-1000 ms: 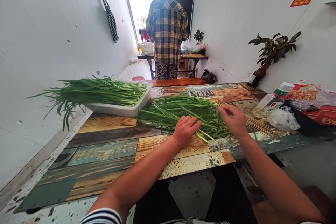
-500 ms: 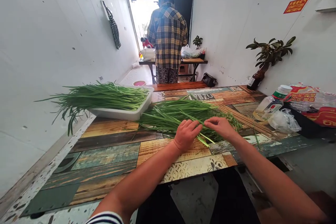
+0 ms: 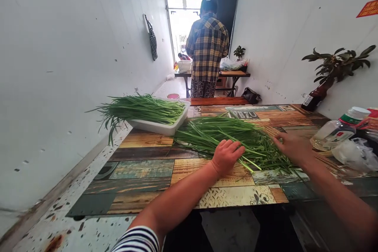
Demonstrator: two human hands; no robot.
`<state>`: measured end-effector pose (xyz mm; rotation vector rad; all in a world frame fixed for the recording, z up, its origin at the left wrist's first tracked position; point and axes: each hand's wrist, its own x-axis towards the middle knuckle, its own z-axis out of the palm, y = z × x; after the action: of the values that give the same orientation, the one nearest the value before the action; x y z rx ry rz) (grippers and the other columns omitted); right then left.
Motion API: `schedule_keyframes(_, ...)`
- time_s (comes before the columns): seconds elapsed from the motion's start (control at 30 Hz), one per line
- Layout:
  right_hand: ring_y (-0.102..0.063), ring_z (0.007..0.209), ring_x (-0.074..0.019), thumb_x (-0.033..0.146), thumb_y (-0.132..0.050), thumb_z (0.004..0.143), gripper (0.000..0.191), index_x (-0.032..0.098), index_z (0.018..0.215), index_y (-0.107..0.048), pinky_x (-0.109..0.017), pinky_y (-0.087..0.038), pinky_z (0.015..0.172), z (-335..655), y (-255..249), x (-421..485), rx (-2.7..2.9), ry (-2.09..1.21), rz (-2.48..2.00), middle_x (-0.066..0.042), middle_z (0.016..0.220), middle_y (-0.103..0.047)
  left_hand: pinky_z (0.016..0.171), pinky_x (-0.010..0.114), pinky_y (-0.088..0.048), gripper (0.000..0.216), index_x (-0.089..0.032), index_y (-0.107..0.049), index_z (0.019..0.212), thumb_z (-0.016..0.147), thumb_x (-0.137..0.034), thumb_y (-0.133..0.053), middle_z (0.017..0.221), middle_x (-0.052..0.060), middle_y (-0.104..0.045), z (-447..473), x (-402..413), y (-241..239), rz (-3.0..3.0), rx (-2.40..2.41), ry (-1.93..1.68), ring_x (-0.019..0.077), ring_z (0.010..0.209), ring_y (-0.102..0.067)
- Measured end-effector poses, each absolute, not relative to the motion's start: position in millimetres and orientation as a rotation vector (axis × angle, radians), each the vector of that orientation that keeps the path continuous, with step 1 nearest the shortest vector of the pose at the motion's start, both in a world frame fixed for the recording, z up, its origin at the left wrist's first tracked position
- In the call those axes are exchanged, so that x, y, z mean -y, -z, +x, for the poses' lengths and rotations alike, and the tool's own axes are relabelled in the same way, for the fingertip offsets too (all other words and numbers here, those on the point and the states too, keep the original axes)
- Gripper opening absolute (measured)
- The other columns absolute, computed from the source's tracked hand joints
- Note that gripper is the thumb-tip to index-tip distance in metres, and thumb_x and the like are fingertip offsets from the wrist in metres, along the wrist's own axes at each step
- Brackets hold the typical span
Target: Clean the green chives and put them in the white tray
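A loose pile of green chives (image 3: 224,132) lies across the patterned table (image 3: 141,169) in front of me. My left hand (image 3: 226,156) rests on the pale stem ends of the pile, fingers curled over a few stems. My right hand (image 3: 291,146) sits at the leafy right end of the same pile, fingers drawn together on the leaves, beside a row of bamboo skewers (image 3: 326,158). What the right fingers pinch is partly hidden by the hand.
A white tray (image 3: 161,127) heaped with more chives stands at the back left by the wall. At the right are a plastic bottle (image 3: 335,132), a clear bag (image 3: 352,152) and a plant in a bottle (image 3: 317,95). A person in a plaid shirt (image 3: 207,47) stands at a far table (image 3: 233,74).
My right hand slid from next to the left hand out to the right end of the pile. The left hand stayed on the stems. The camera turned left.
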<state>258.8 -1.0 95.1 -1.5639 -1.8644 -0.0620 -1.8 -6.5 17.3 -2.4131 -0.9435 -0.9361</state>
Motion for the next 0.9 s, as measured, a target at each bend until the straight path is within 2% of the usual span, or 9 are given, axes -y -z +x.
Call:
schedule_keyframes(0.1,-0.053,0.049,-0.0179,0.063,-0.042,0.082,0.054,0.023,0.055,-0.065,-0.029,-0.038,0.046,229,-79,13,2.010,-0.289,-1.501,-0.004,0.052,-0.059,0.072,0.031,-0.037,0.026,-0.025,-0.062,0.106,0.097,-0.030,-0.037,0.111,0.004,-0.064,-2,7,-18,-2.412,0.950,0.942,0.0146,0.086,-0.056)
schedule_keyframes(0.2,-0.058,0.059,-0.0187,0.061,-0.045,0.082,0.049,0.021,0.064,-0.068,-0.028,-0.045,0.052,216,-63,23,2.112,-0.572,-1.430,-0.002,0.061,-0.064,0.073,0.032,-0.038,0.027,-0.025,-0.061,0.109,0.097,-0.032,-0.037,0.111,0.005,-0.064,-1,5,-14,-2.421,0.965,0.954,0.0159,0.086,-0.057)
schedule_keyframes(0.33,-0.065,0.074,-0.0230,0.055,-0.054,0.080,0.039,0.022,0.090,-0.073,-0.032,-0.051,0.064,222,-45,26,1.981,-0.463,-1.484,-0.005,0.085,-0.072,0.081,0.034,-0.041,0.030,-0.025,-0.057,0.118,0.096,-0.030,-0.037,0.118,0.007,-0.062,1,6,-12,-2.468,0.940,0.933,0.0177,0.097,-0.057)
schedule_keyframes(0.43,-0.067,0.083,-0.0246,0.049,-0.055,0.082,0.032,0.026,0.094,-0.073,-0.035,-0.053,0.073,224,-42,28,2.095,-0.356,-1.364,-0.005,0.095,-0.072,0.096,0.036,-0.038,0.033,-0.025,-0.052,0.124,0.096,-0.029,-0.036,0.129,0.006,-0.055,3,11,-18,-2.463,0.838,0.944,0.0191,0.117,-0.049)
schedule_keyframes(0.53,-0.066,0.082,-0.0243,0.045,-0.054,0.084,0.027,0.029,0.095,-0.073,-0.037,-0.053,0.074,221,-45,33,2.206,-0.277,-1.267,-0.004,0.094,-0.071,0.105,0.038,-0.033,0.034,-0.020,-0.051,0.125,0.095,-0.024,-0.035,0.120,0.007,-0.059,4,15,-23,-2.473,0.791,0.929,0.0185,0.113,-0.051)
schedule_keyframes(0.6,-0.066,0.084,-0.0243,0.044,-0.054,0.085,0.026,0.030,0.097,-0.072,-0.039,-0.053,0.076,220,-45,37,2.163,-0.237,-1.268,-0.004,0.094,-0.071,0.098,0.038,-0.038,0.034,-0.017,-0.050,0.123,0.094,-0.023,-0.035,0.102,0.008,-0.063,4,14,-23,-2.516,0.820,0.865,0.0177,0.096,-0.057)
schedule_keyframes(0.67,-0.066,0.087,-0.0244,0.044,-0.055,0.084,0.026,0.029,0.099,-0.071,-0.039,-0.053,0.080,220,-44,40,2.080,-0.230,-1.287,-0.003,0.097,-0.070,0.084,0.036,-0.043,0.031,-0.015,-0.051,0.120,0.093,-0.024,-0.037,0.090,0.007,-0.062,4,13,-22,-2.562,0.851,0.790,0.0176,0.084,-0.057)
schedule_keyframes(0.73,-0.066,0.089,-0.0243,0.045,-0.055,0.083,0.027,0.028,0.099,-0.070,-0.040,-0.053,0.083,220,-41,42,2.037,-0.241,-1.287,-0.003,0.099,-0.070,0.074,0.034,-0.043,0.028,-0.015,-0.052,0.115,0.093,-0.025,-0.038,0.084,0.007,-0.060,5,11,-20,-2.591,0.867,0.745,0.0183,0.080,-0.056)
schedule_keyframes(0.9,-0.064,0.092,-0.0235,0.047,-0.054,0.084,0.030,0.025,0.099,-0.068,-0.038,-0.051,0.084,224,-34,45,2.091,-0.191,-1.298,-0.004,0.101,-0.068,0.071,0.031,-0.040,0.016,-0.016,-0.055,0.098,0.090,-0.024,-0.043,0.083,0.006,-0.060,12,8,-11,-2.655,0.878,0.741,0.0178,0.080,-0.058)
